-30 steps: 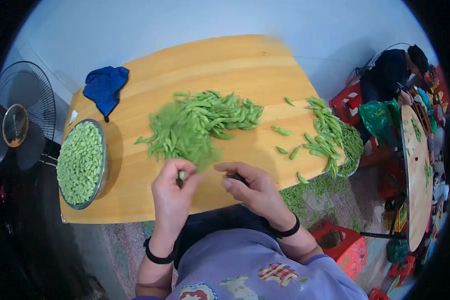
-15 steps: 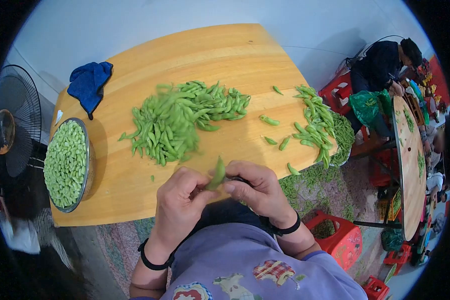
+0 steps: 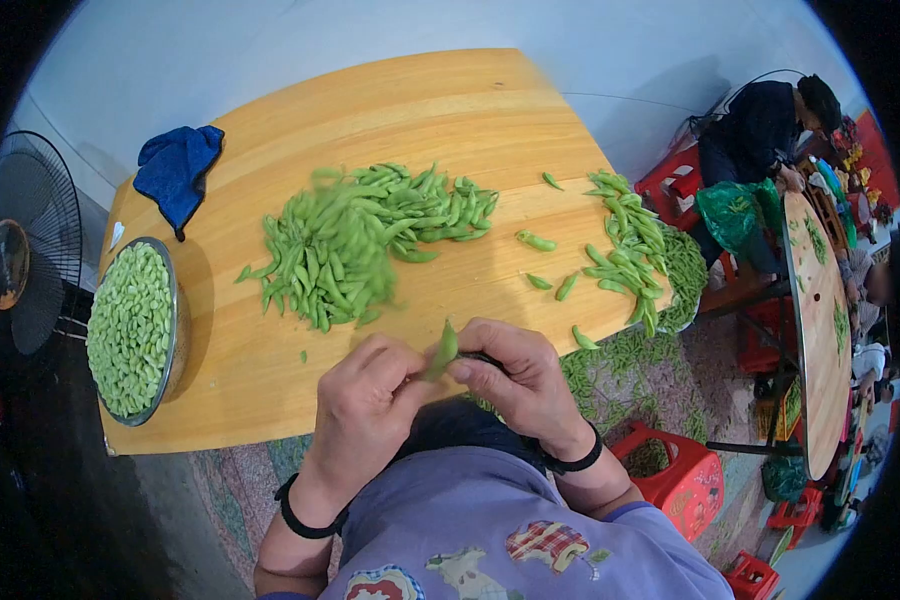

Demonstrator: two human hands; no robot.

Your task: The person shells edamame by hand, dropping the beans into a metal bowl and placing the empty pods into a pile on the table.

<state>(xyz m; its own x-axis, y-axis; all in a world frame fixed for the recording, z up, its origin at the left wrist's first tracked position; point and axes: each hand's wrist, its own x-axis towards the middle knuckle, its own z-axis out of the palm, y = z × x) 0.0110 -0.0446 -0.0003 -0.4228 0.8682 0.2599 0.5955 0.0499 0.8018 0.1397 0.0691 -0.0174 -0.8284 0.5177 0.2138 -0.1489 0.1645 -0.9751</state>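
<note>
An edamame pod [image 3: 445, 350] stands tilted between my two hands at the near edge of the wooden table. My left hand [image 3: 370, 392] is closed, pinching the pod's lower end. Close against its other side is my right hand [image 3: 515, 378], closed around a thin dark thing [image 3: 482, 358], mostly hidden by the fingers. Its thumb tip lies by the pod. Just beyond the hands is a heap of edamame pods [image 3: 330, 250]. At the left, a metal bowl [image 3: 180, 335] is heaped with shelled green beans [image 3: 130, 330].
A blue cloth [image 3: 178, 172] lies at the table's [image 3: 420, 100] far left, near a fan [image 3: 32, 240]. More pods [image 3: 625, 235] lie along the right edge, above a littered floor. A red stool [image 3: 675, 480] stands at the right; a person [image 3: 755, 135] sits by a round table [image 3: 815, 330].
My left hand and the pod have shifted slightly to the right, toward my right hand. A pale blurred thing at the lower left is out of view now.
</note>
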